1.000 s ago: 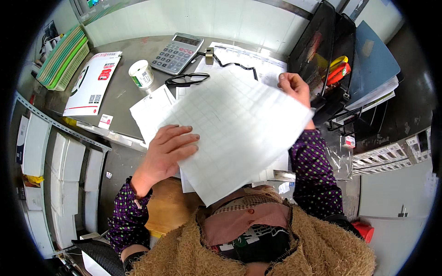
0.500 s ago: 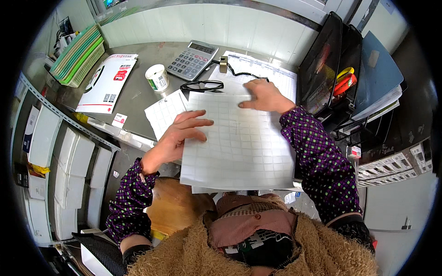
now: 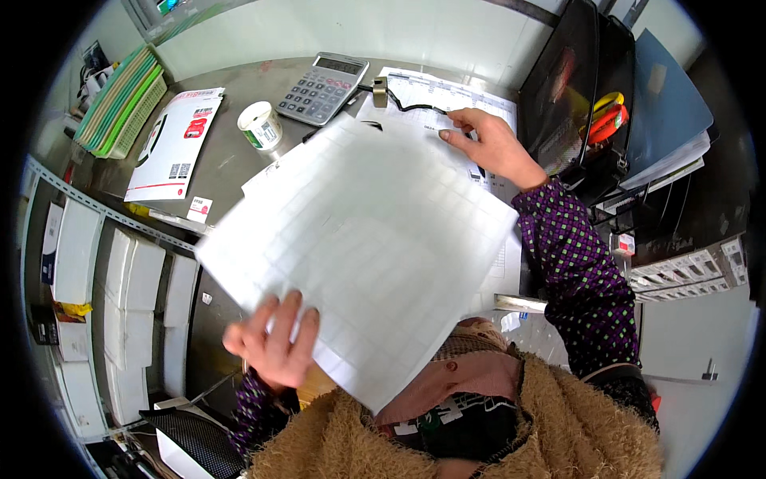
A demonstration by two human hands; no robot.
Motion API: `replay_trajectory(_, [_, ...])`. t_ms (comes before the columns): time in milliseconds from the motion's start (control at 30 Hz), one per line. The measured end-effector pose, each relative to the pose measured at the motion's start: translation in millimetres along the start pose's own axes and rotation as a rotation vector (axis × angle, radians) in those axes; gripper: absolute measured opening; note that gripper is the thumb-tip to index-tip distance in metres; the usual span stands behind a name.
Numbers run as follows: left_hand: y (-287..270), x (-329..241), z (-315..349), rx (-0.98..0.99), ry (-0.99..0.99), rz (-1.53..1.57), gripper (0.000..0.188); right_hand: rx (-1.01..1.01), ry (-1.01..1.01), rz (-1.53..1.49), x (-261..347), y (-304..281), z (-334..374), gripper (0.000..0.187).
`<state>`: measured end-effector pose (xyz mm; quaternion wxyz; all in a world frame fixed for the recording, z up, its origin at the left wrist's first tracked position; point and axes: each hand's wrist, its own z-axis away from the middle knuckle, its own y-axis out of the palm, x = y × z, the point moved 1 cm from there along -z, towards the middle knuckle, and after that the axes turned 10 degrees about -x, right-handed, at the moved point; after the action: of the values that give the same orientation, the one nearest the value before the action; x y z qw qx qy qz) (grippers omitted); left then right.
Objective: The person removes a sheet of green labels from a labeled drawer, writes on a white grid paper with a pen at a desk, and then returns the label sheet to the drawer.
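A large white sheet [image 3: 375, 231] with a faint grid is lifted and turned askew in front of me, covering much of the desk's near side. My left hand [image 3: 279, 339] is closed at its lower left edge, fingers on top; the thumb is hidden beneath and the fingers are slightly blurred. Beyond the sheet's upper right edge, my right hand [image 3: 499, 148] has its thumb and fingers apart. It hovers over a gridded paper form [image 3: 471, 100], close to the end of a black cord [image 3: 419, 107] attached to a small metal block [image 3: 380, 92]. The sheet mostly hides the black-framed glasses.
A grey calculator [image 3: 322, 89] and a white paper cup [image 3: 260, 126] stand at the back of the desk. Left are a white printed packet [image 3: 175, 144] and stacked green baskets [image 3: 128, 108]. A black mesh file rack [image 3: 558, 104] rises at right; white boxes [image 3: 132, 279] fill shelves lower left.
The white sheet has been raised, turned and drawn toward me on the left, covering the glasses. My left hand moved down toward me; my right hand left the sheet and shifted right.
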<state>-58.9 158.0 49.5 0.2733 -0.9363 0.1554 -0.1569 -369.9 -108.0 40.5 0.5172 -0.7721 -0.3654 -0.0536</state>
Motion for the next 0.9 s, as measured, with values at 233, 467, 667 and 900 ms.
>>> replay_trajectory(233, [13,-48,13,-0.031,0.117,0.139,0.018,0.221,0.130,0.065,4,10,0,0.036])
replay_trajectory(467, [10,-81,-17,0.083,0.187,0.289,0.030,0.246,0.022,0.134,-2,25,-11,0.046])
replay_trajectory(667, [6,-84,-32,0.041,0.186,0.257,0.029,0.244,-0.052,0.204,-12,27,-16,0.048])
replay_trajectory(900, [40,-102,-32,-0.038,0.118,0.221,0.025,0.346,-0.061,0.283,-4,27,-24,0.061])
